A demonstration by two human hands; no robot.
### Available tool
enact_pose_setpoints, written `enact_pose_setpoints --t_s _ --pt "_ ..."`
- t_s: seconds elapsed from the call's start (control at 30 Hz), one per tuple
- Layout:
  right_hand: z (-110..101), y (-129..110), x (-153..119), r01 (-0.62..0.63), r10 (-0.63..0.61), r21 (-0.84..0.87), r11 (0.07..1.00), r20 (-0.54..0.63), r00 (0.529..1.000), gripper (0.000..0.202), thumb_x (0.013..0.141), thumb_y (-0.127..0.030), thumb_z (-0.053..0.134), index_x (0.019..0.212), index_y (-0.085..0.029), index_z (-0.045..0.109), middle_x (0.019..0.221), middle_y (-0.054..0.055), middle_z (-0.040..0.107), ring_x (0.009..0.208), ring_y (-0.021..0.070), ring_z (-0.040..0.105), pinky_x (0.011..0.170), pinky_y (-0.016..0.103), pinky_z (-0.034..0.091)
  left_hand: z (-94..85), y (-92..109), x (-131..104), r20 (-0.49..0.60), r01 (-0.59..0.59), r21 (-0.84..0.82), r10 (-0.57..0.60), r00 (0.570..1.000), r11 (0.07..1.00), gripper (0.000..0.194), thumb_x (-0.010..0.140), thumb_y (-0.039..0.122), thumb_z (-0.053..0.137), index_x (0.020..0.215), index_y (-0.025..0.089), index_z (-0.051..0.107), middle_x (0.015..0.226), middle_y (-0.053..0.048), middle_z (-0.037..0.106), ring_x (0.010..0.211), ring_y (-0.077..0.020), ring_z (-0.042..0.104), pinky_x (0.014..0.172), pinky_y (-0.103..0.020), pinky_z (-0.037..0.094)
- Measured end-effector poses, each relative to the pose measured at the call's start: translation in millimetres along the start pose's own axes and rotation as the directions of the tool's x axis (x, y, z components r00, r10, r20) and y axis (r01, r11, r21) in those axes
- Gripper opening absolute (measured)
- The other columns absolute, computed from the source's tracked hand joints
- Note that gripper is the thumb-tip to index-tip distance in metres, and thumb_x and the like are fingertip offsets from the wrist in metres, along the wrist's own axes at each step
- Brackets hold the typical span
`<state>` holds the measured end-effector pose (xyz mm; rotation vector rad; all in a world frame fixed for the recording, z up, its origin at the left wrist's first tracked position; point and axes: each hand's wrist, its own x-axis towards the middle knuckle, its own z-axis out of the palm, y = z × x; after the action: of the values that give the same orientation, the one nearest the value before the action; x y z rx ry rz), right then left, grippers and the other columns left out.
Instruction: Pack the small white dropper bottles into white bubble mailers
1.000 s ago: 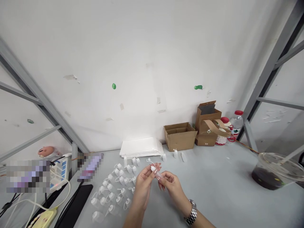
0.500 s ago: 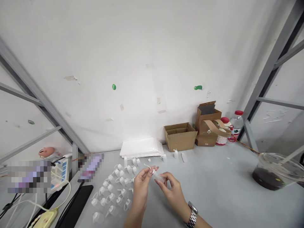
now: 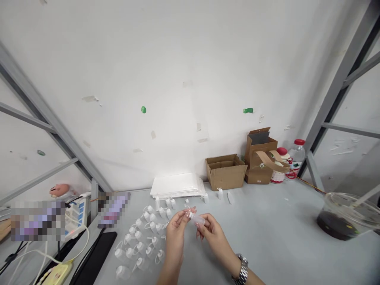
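Both my hands hold one small clear plastic bottle just above the grey table. My right hand, with a metal watch on the wrist, grips the bottle's body. The fingertips of my left hand pinch its white cap end. To the left of my hands lie several small white-capped bottles in loose rows on the table. A few more small bottles stand farther back near the boxes.
A stack of white sheets and an open cardboard box sit against the wall, with a taller box and a red-capped bottle to the right. A clear bowl of dark liquid is at right. Power strips and cables lie at left.
My hands have drifted slightly lower and closer together, turning the small bottle from upright-tilted to nearly level. My left fingers have stayed on the cap end.
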<state>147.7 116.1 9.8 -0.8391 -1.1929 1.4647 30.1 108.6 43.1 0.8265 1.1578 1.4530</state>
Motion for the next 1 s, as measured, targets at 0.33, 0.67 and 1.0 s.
enact_pose_setpoints --t_s 0.33,0.67,1.0 --pt "3.0 -9.9 -2.3 -0.135 0.130 0.035 0.990 0.124 0.984 0.057 0.079 -0.066 0.036 0.062 -0.015 0.055 0.038 -0.003 0.049 0.034 0.0081 0.040 0.043 0.022 0.034 5.8 13.6 -1.5 0.015 -0.072 0.131 0.071 0.997 0.989 0.028 0.065 0.040 0.068 0.080 0.016 0.068 0.100 -0.012 0.070 0.104 -0.0266 0.059 0.094 -0.039 0.040" --pt "-0.1 -8.3 -2.8 -0.113 0.097 0.085 0.990 0.176 0.980 0.049 0.077 -0.062 0.047 0.063 -0.015 0.055 0.038 -0.005 0.046 0.033 0.0072 0.037 0.045 0.023 0.033 -1.5 24.4 3.3 0.149 -0.118 0.196 0.089 0.985 0.974 0.025 0.066 0.040 0.067 0.073 0.016 0.066 0.087 -0.012 0.072 0.091 -0.0265 0.064 0.086 -0.037 0.044" --pt "0.6 -6.6 -1.8 -0.051 0.042 0.075 0.996 0.113 0.993 0.039 0.066 -0.055 0.065 0.070 -0.017 0.056 0.052 -0.003 0.054 0.049 0.0106 0.047 0.055 0.024 0.038 -4.5 26.6 3.0 0.121 -0.114 0.192 0.092 0.988 0.975 0.024 0.063 0.039 0.069 0.071 0.016 0.066 0.084 -0.011 0.073 0.089 -0.0273 0.065 0.084 -0.038 0.045"
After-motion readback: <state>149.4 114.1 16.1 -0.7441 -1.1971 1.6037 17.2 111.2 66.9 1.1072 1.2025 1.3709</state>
